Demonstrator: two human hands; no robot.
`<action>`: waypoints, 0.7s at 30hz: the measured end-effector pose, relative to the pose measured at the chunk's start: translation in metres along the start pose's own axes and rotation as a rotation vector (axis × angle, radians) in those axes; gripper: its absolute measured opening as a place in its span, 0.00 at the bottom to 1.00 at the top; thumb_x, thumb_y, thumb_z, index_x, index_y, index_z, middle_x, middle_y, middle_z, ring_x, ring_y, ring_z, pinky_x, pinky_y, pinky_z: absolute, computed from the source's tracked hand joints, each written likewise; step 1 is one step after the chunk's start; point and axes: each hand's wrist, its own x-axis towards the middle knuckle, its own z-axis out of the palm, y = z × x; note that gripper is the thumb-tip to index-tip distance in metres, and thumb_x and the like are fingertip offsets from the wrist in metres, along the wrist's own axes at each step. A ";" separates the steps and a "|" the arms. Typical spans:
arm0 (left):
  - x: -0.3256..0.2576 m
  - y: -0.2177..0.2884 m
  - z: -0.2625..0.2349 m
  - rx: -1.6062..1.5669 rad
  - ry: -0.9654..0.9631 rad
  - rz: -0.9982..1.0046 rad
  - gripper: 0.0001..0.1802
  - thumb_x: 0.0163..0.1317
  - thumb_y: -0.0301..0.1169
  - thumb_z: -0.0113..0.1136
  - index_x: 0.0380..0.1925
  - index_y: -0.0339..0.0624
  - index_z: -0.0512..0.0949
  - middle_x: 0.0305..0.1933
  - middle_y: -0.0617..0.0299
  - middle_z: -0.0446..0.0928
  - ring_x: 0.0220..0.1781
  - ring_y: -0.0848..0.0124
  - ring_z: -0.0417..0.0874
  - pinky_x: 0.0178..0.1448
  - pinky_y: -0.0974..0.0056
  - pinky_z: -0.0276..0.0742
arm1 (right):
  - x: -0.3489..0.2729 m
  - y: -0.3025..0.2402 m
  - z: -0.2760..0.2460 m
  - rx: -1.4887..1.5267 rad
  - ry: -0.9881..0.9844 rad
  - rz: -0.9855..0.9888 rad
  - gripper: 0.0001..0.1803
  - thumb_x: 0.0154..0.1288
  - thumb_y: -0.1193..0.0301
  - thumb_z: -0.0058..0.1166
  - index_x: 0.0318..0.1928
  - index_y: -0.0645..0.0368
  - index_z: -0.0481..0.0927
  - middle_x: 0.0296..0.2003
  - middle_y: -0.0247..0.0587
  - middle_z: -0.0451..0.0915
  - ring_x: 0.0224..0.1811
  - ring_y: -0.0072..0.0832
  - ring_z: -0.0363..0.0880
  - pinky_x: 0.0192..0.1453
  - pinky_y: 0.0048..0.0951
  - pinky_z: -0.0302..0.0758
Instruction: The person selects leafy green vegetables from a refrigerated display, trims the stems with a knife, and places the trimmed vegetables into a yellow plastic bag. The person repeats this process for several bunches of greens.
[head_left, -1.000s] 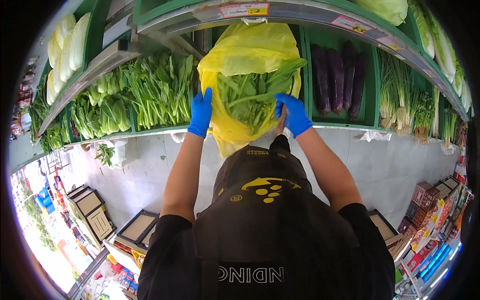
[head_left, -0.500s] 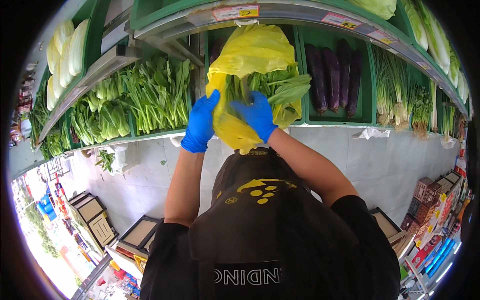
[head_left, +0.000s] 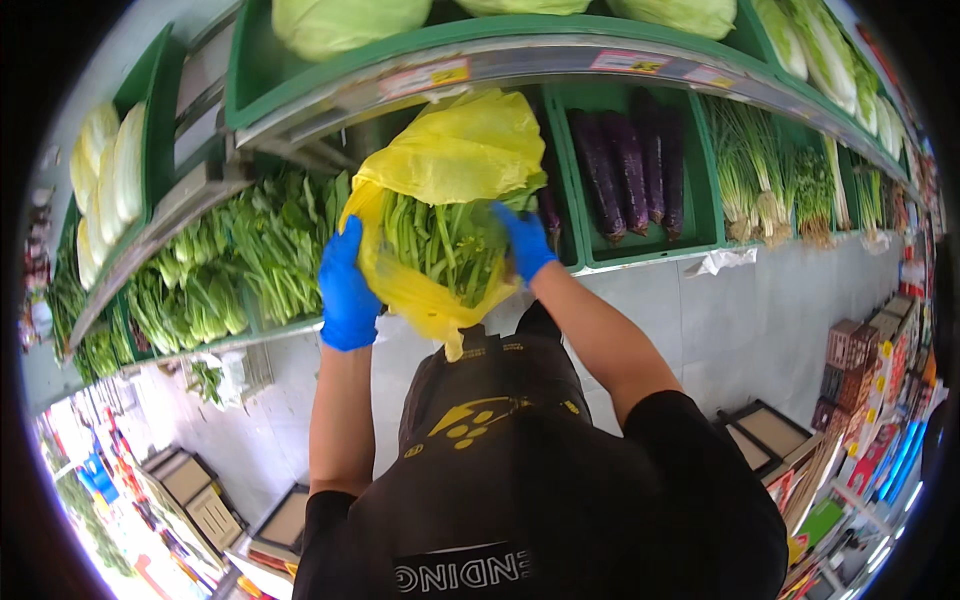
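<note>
A yellow plastic bag (head_left: 450, 160), wide at the mouth, faces me in front of the lower shelf. Green leafy vegetables (head_left: 440, 240) with thin stems fill it, their stems showing in the opening. My left hand (head_left: 350, 290), in a blue glove, grips the bag's left edge with its fingers closed on the plastic. At the right side of the mouth, my right hand (head_left: 528, 245), also gloved in blue, touches the greens and the bag's rim. Motion smears its fingers, so its hold is unclear.
Purple eggplants (head_left: 620, 170) lie in a green crate right of the bag, with spring onions (head_left: 760, 180) beyond. Bok choy (head_left: 200, 290) and other leafy greens fill the left. The upper shelf's metal edge (head_left: 480, 68) overhangs the bag, with cabbages (head_left: 350, 22) above it.
The greens that stuck out to the right are now tucked inside the bag, more of their stems showing. My right hand has moved from among them to the bag's right rim.
</note>
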 end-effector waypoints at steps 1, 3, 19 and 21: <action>-0.007 0.010 0.009 0.049 -0.016 0.040 0.23 0.68 0.39 0.52 0.57 0.37 0.72 0.54 0.56 0.77 0.53 0.64 0.79 0.58 0.61 0.73 | -0.006 0.002 0.022 -0.179 0.169 0.105 0.38 0.53 0.61 0.70 0.62 0.57 0.66 0.53 0.45 0.74 0.48 0.34 0.77 0.48 0.38 0.77; -0.021 0.030 0.027 0.139 -0.065 0.105 0.23 0.68 0.39 0.52 0.58 0.36 0.71 0.55 0.56 0.76 0.54 0.65 0.78 0.59 0.61 0.72 | -0.019 -0.003 0.055 -0.229 0.320 0.053 0.41 0.49 0.61 0.72 0.62 0.58 0.66 0.54 0.48 0.74 0.49 0.38 0.76 0.50 0.41 0.76; 0.000 -0.006 -0.081 0.307 0.271 -0.045 0.18 0.65 0.39 0.57 0.48 0.38 0.78 0.38 0.65 0.79 0.35 0.74 0.79 0.41 0.68 0.75 | -0.019 -0.004 0.037 -0.219 -0.190 0.008 0.11 0.57 0.73 0.58 0.42 0.56 0.77 0.30 0.34 0.78 0.25 0.23 0.75 0.25 0.25 0.71; -0.009 -0.006 -0.097 0.229 0.291 0.000 0.18 0.65 0.39 0.58 0.49 0.38 0.77 0.38 0.65 0.79 0.35 0.74 0.79 0.42 0.68 0.75 | -0.026 -0.009 0.034 -0.288 -0.221 0.008 0.11 0.57 0.72 0.58 0.42 0.54 0.76 0.29 0.33 0.77 0.23 0.22 0.73 0.23 0.25 0.69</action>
